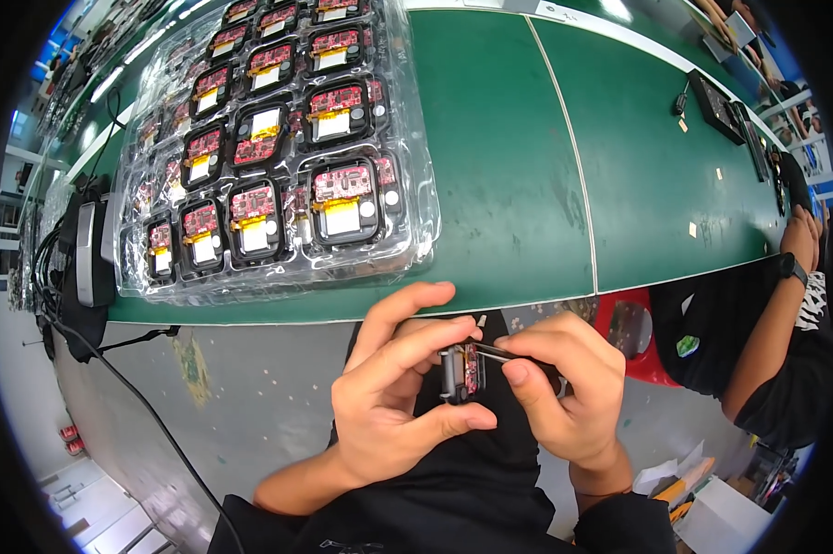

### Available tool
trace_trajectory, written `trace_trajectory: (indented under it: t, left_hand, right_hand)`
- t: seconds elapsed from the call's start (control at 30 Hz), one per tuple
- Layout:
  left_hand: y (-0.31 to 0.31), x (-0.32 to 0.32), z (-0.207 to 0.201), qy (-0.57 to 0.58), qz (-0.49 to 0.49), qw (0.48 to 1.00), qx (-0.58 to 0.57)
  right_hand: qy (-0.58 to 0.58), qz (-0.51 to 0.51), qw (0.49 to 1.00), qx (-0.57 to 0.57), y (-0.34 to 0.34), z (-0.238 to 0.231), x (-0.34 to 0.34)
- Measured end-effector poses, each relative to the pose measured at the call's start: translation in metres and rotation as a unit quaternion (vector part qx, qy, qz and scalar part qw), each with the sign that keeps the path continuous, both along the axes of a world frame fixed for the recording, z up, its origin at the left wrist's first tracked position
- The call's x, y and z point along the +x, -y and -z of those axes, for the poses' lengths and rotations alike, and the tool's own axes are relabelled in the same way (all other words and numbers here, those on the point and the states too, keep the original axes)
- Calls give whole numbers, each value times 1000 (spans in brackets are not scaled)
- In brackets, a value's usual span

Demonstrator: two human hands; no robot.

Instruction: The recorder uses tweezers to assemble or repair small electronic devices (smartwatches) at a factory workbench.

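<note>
My left hand [379,397] is closed round a small black device housing [452,377], thumb below and fingers above. The housing is tilted on edge, and a red circuit board [472,369] shows inside it. In my right hand [573,388] are slim dark tweezers [496,352], pinched between thumb and forefinger. Their tip reaches the upper edge of the housing; whether it grips any part is too small to tell. Both hands are over my lap, just in front of the table edge.
On the green table [499,166], clear plastic trays [407,198] hold several similar black housings with red boards. A grey-black device [89,254] and cables stand left. At right sits another person [758,351], beside a red stool [624,337]; black boxes [714,106] lie farther back.
</note>
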State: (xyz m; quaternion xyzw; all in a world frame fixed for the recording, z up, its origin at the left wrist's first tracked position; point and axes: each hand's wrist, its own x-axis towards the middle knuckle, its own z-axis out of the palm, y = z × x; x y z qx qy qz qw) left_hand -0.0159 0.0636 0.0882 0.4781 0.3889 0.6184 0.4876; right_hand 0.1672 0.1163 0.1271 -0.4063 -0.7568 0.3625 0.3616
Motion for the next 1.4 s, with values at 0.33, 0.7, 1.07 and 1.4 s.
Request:
trace_trajectory:
  t: [0.33, 0.7, 1.07, 1.4]
  left_hand:
    - [2, 4, 6, 6, -4, 1000, -6]
    - [6, 5, 4, 90, -16, 995, -47]
    - [9, -2, 3, 113, 32, 993, -26]
    - [13, 0, 0, 105, 34, 993, -39]
  right_hand:
    - [4, 7, 1000, -13, 3, 5, 3]
    - [95, 55, 945, 308, 11, 31, 0]
    - [28, 46, 981, 188, 11, 28, -7]
    - [77, 39, 965, 246, 14, 25, -7]
